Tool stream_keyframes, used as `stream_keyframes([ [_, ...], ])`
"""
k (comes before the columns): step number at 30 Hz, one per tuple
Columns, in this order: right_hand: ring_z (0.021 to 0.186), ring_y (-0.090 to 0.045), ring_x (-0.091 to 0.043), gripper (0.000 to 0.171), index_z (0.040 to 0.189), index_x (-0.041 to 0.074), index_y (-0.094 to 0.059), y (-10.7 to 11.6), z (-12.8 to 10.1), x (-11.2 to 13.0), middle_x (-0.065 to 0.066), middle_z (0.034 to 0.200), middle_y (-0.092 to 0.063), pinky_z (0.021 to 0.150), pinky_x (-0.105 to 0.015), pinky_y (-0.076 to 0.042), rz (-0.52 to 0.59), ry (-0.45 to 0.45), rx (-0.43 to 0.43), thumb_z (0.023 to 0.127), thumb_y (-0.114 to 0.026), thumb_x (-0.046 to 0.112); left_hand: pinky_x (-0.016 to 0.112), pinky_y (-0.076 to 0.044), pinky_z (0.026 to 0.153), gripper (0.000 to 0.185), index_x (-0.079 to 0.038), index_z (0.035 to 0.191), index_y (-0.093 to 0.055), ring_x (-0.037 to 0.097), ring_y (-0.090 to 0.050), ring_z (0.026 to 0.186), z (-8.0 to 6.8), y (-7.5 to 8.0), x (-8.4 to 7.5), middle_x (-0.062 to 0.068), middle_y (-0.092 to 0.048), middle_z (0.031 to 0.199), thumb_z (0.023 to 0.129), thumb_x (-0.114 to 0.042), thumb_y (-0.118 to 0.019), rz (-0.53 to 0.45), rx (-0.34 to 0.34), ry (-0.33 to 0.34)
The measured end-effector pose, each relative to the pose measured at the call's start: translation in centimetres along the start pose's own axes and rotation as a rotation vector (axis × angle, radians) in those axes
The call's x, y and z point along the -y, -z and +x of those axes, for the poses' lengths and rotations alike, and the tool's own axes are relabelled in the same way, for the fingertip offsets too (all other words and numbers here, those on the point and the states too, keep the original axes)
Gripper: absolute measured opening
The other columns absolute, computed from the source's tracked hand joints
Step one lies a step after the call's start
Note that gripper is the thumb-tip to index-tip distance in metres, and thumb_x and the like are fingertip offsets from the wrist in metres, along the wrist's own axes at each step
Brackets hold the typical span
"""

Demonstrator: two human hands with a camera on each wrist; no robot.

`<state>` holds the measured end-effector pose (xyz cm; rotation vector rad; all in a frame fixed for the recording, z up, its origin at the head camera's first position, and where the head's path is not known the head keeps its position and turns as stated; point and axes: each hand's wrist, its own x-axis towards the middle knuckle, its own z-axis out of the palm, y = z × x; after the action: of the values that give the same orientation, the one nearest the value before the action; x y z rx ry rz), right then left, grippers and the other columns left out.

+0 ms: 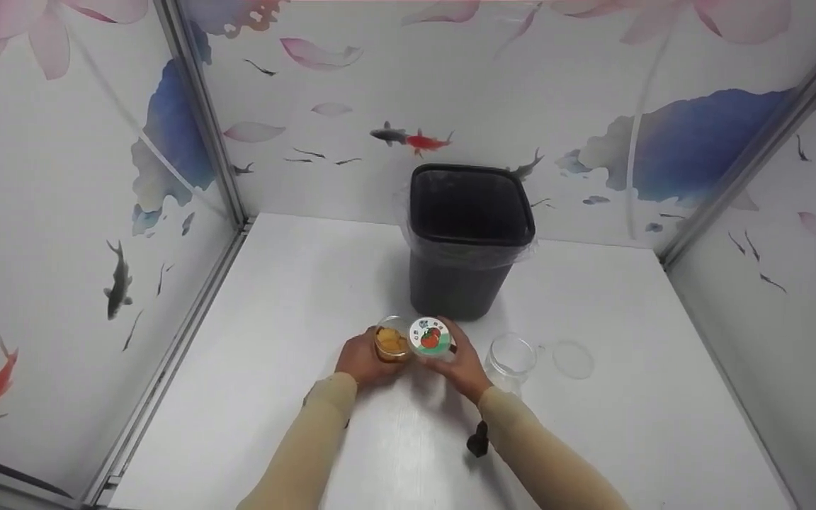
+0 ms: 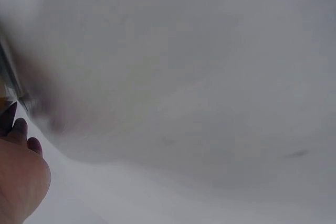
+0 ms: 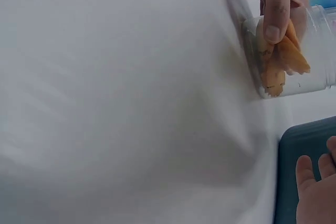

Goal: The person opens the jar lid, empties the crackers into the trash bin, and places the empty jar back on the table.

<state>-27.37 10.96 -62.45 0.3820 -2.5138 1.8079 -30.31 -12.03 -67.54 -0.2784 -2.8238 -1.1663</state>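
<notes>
My left hand (image 1: 364,358) grips a clear jar (image 1: 393,355) with orange-yellow pieces (image 1: 390,340) inside. In the right wrist view, the thumb of that hand lies across the jar wall (image 3: 310,80) in front of the orange pieces (image 3: 286,59). Right beside the jar's top, my right hand (image 1: 466,365) holds a round lid (image 1: 431,336) by its edge, its printed face with a red tomato turned up. The left wrist view catches only part of the left hand (image 2: 21,177) and a sliver of the jar at the frame's edge.
A dark bin (image 1: 450,283) with a clear plastic liner stands just beyond both hands. Right of the right hand are a second clear jar (image 1: 512,360) and a clear round disc (image 1: 573,360) on the white table (image 1: 627,425). Printed panels (image 1: 330,177) enclose the back and sides.
</notes>
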Motion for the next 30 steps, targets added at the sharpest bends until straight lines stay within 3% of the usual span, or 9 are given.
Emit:
stream_keyframes([
  [4,0.134,-0.041,-0.037,0.087,0.147,-0.005,-0.039,0.3,-0.9,1.0,-0.022,0.146,-0.045,0.108,-0.057,-0.034,0.049,-0.008,-0.029,0.074,-0.085,0.006,0.041,-0.049,0.095,0.088,-0.005,0.134,-0.055,0.024,-0.063,0.106,0.0,0.1,0.1,0.007,-0.067,0.114,0.066,-0.05,-0.09,0.009,0.003,0.008],
  [12,0.136,-0.04,-0.03,0.091,0.151,0.005,-0.038,0.1,-0.9,-2.8,-0.014,0.147,-0.046,0.11,-0.052,-0.034,-0.003,-0.045,-0.13,0.074,-0.086,0.008,0.042,-0.05,0.093,0.086,-0.004,0.128,-0.057,0.025,-0.063,0.102,0.0,0.0,0.0,0.008,-0.067,0.109,0.063,-0.051,-0.09,0.019,0.006,0.024],
  [18,0.135,-0.041,-0.032,0.093,0.149,0.005,-0.04,0.0,-1.2,-3.7,-0.016,0.146,-0.046,0.111,-0.051,-0.032,-0.079,-0.079,-0.115,0.071,-0.089,0.014,0.042,-0.049,0.094,0.086,-0.005,0.128,-0.057,0.027,-0.063,0.103,-0.1,0.0,-0.2,0.009,-0.067,0.11,0.063,-0.05,-0.091,0.02,0.006,0.025],
  [30,0.137,-0.037,-0.037,0.095,0.146,0.002,-0.043,-0.2,-1.3,-4.7,-0.02,0.145,-0.044,0.114,-0.05,-0.028,-0.343,-0.011,-0.036,0.067,-0.09,0.029,0.043,-0.049,0.094,0.086,-0.003,0.13,-0.056,0.028,-0.064,0.105,-0.2,0.2,-0.3,0.01,-0.068,0.112,0.065,-0.047,-0.091,0.029,0.002,-0.004],
])
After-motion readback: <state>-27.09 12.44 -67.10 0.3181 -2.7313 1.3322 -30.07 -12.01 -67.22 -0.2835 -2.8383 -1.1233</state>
